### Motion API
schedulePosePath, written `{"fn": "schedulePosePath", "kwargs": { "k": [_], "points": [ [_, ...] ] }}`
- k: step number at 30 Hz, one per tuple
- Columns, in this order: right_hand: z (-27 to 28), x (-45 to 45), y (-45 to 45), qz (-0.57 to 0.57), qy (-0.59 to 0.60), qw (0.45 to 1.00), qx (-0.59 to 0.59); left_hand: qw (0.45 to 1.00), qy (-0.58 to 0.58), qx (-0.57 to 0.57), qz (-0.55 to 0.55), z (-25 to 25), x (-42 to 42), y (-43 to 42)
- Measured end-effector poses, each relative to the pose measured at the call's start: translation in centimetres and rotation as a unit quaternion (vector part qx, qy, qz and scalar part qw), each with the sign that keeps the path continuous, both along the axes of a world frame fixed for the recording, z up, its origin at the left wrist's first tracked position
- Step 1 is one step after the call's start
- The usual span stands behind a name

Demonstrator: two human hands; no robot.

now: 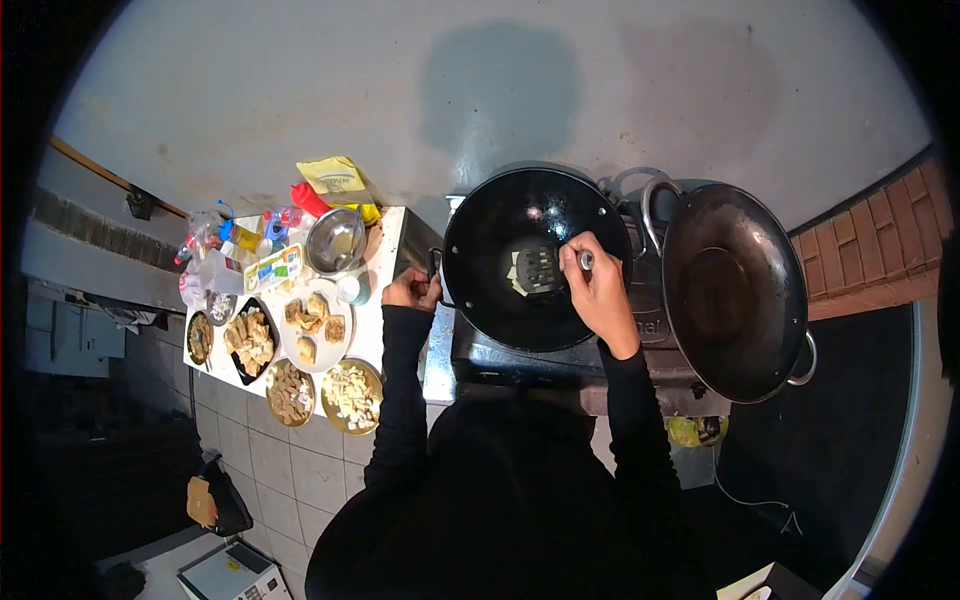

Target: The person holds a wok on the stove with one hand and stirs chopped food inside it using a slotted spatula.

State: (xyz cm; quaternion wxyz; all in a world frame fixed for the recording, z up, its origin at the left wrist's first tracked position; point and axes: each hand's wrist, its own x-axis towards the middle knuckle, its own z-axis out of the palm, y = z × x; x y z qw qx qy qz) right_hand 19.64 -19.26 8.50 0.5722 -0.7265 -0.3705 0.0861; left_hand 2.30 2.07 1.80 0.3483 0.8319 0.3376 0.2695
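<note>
A black wok (500, 215) sits on the stove, with pale pieces (517, 272) lying at its bottom. My left hand (411, 290) is closed on the wok's left handle. My right hand (597, 295) grips the handle of a slotted spatula (540, 270), whose dark head is inside the wok, against the pale pieces. Part of the spatula's handle is hidden by my right hand.
To the right stands a larger worn wok (735, 290) with metal handles. On the left, a white table (371, 320) bears a plate of browned pieces (312, 325), a metal bowl (336, 241), bowls of cut food (352, 396), bottles and a yellow packet (333, 178).
</note>
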Motion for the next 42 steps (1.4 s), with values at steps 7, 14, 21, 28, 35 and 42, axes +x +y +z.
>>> {"fn": "schedulePosePath", "kwargs": {
  "k": [7,14,21,28,35,42],
  "points": [
    [-1.6,0.0,0.3,0.025,-0.022,0.999,0.031,1.0,-0.008,-0.016,0.0,0.0,0.0,-0.1],
    [-0.8,0.0,0.0,0.02,-0.034,0.999,0.024,1.0,-0.001,-0.003,-0.003,0.0,0.0,0.1],
    [-0.7,-0.1,0.0,0.025,-0.035,0.999,0.027,1.0,0.008,0.004,0.0,0.0,0.0,0.2],
    [-1.2,-0.1,0.1,0.033,-0.042,0.998,0.019,1.0,0.003,0.01,0.002,-0.2,0.0,0.2],
    [0.6,0.3,-0.6,0.005,-0.071,0.997,-0.005,1.0,0.009,0.007,0.004,0.4,0.0,-0.1],
    [0.9,2.1,-0.6,-0.066,-0.12,0.989,-0.047,1.0,-0.023,0.012,0.006,0.1,0.1,-0.2]
  ]
}}
